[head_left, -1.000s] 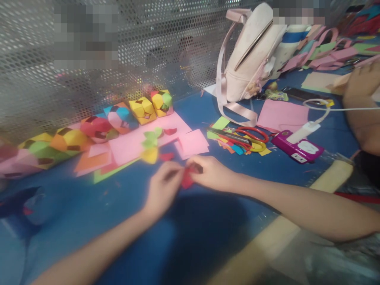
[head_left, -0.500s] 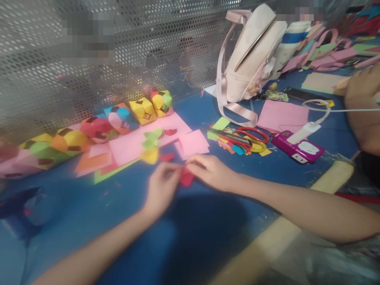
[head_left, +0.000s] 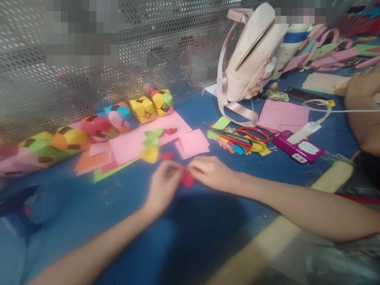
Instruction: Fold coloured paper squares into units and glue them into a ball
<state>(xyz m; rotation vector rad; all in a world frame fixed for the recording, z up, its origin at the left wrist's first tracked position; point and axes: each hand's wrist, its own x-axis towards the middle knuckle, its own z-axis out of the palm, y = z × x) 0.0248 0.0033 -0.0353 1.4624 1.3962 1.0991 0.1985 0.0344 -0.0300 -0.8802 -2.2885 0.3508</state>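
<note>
Two bare hands meet over the blue tabletop (head_left: pixel 118 206), thumbs and fingers pinched together on one small red paper piece (head_left: pixel 188 179). The left hand (head_left: pixel 165 183) grips its left side and the right hand (head_left: pixel 209 172) its upper right, both partly covering it. The visible part of the piece points down toward the wearer, its lower end blunt; its long axis seems to run roughly away from the body, though the fingers and blur hide the full outline. It looks thin and matte, with a crease too blurred to tell.

Just beyond the fingers lie a flat red scrap (head_left: pixel 167 156) and a curved yellow cutout (head_left: pixel 149 155), with leaf-like green cutouts (head_left: pixel 151 139) behind it on a smooth pink sheet (head_left: pixel 133 144). A stack of pink squares (head_left: pixel 193 143) sits near the right hand. Farther off, faceted folded-paper balls (head_left: pixel 143 109) form a slanting row beside the perforated metal panel (head_left: pixel 133 23).

To the right, scissors with red handles (head_left: pixel 258 132) rest on bright paper offcuts (head_left: pixel 221 123), near a glossy purple power adapter (head_left: pixel 298 147). A soft, pale backpack (head_left: pixel 252 59) leans behind them, its ribbon-like strap looping onto the tabletop.
</note>
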